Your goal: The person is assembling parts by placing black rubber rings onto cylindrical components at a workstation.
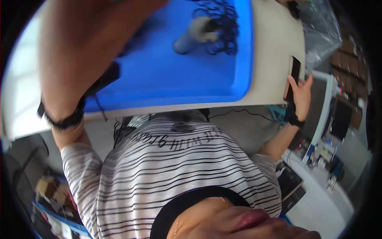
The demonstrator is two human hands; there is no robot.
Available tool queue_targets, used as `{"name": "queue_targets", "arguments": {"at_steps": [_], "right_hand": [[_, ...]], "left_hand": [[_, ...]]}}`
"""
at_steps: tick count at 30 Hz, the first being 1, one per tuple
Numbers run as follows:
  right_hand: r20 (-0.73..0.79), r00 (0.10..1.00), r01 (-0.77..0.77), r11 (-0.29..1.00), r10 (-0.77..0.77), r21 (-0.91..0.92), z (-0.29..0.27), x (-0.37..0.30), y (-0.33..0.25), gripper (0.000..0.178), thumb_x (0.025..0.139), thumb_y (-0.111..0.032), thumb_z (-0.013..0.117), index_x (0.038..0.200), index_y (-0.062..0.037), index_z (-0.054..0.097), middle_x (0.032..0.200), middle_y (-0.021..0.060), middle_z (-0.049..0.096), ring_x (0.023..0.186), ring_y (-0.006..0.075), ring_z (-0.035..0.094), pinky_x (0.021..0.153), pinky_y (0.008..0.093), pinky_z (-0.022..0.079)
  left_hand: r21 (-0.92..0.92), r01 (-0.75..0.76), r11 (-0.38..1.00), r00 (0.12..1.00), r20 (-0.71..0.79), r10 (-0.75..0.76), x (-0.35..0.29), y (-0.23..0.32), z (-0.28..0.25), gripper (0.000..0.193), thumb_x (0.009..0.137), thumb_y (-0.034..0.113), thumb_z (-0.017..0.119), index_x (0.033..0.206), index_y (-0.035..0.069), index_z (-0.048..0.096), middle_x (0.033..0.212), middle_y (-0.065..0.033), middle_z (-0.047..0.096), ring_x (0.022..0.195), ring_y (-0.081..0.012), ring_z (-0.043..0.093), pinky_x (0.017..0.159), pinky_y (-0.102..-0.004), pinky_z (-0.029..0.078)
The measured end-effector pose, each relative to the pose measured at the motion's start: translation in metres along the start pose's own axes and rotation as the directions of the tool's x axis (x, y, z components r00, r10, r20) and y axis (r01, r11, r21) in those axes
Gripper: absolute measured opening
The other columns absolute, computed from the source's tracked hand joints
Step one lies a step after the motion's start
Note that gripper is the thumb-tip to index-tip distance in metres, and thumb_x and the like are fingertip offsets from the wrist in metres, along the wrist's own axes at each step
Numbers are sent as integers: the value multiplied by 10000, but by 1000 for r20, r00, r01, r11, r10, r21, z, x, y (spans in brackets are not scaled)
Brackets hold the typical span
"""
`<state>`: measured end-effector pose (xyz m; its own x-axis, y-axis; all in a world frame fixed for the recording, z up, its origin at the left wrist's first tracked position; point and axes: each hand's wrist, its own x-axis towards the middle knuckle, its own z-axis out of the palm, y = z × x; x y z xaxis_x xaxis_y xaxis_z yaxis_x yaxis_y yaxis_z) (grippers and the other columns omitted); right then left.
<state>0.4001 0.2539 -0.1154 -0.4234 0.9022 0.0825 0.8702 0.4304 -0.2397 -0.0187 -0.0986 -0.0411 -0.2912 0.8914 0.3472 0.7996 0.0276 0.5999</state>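
Note:
My left hand [75, 51], large and smeared by motion, reaches over the left side of a blue tray [243, 93]. Its fingers run out past the top edge, so whatever they hold is hidden. A dark piece with a thin hanging strand [107, 79] shows beside this wrist. Inside the tray, a grey and beige cylinder [187, 42] lies tilted against a heap of black curled pieces [223, 28]. Over by the table's right edge, my right hand [302, 93] has its thumb across a smartphone [295, 65] lying there, the other visible fingers apart.
The tray sits on a pale table [274, 36], close to its front edge. Clear plastic wrapping [320, 36] hangs at the far right corner. Brown boxes [346, 59] stand beyond it. A dark cable [238, 112] runs below the table edge, and more boxes [47, 187] are at lower left.

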Motion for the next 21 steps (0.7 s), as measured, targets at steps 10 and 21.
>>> {"name": "queue_targets", "arguments": {"at_steps": [10, 21], "right_hand": [[87, 993, -91, 994, 84, 68, 0, 19, -6, 1177, 740, -516, 889, 1566, 56, 275, 1130, 240, 720, 1015, 309, 722, 898, 383, 539], [10, 997, -72, 997, 72, -5, 3, 17, 2, 1145, 733, -553, 895, 1592, -44, 335, 1069, 147, 631, 918, 217, 609, 855, 361, 519]], "left_hand": [[105, 67, 992, 979, 184, -85, 7, -1, -2, 386, 1005, 63, 624, 1390, 40, 615, 1387, -124, 632, 1247, -240, 620, 1078, -358, 496], [76, 80, 994, 992, 88, -86, -8, -1, -11, 371, 996, 56, 632, 1366, 34, 619, 1347, -119, 638, 1208, -230, 623, 1045, -349, 498]]}}
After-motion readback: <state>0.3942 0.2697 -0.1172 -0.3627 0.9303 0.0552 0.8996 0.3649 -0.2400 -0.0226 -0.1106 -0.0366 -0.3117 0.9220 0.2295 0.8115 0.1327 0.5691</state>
